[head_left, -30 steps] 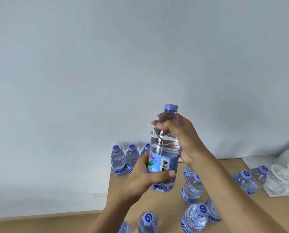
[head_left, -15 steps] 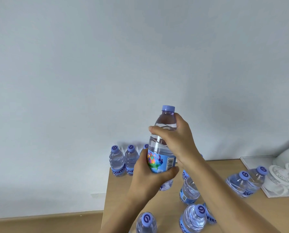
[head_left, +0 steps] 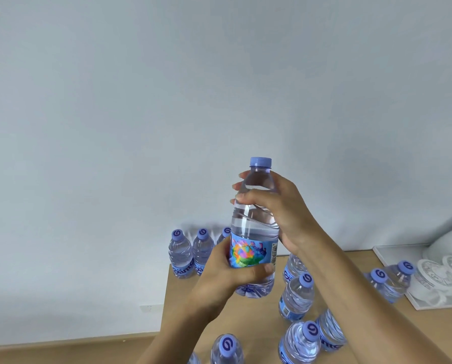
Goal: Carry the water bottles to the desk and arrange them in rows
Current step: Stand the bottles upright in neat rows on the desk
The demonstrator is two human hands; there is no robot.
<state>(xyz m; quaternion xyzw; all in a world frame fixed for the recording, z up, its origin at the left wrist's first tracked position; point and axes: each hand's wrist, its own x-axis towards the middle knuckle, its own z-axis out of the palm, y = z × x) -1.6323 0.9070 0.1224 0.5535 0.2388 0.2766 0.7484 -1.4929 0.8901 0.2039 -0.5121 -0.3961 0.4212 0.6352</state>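
Two hands hold one clear plastic water bottle with a blue cap (head_left: 253, 229) above the light wooden surface (head_left: 245, 316).
Left hand (head_left: 224, 277) grips its label, right hand (head_left: 277, 206) its shoulder; likely next, standing it in the back row (head_left: 190, 252).

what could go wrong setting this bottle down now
The clear plastic water bottle with a purple cap, gripped by the left hand and right hand, hangs over the crowded wooden desk. Lowering it carelessly might topple the small capped bottles standing nearby, or leave it out of line with the back row.
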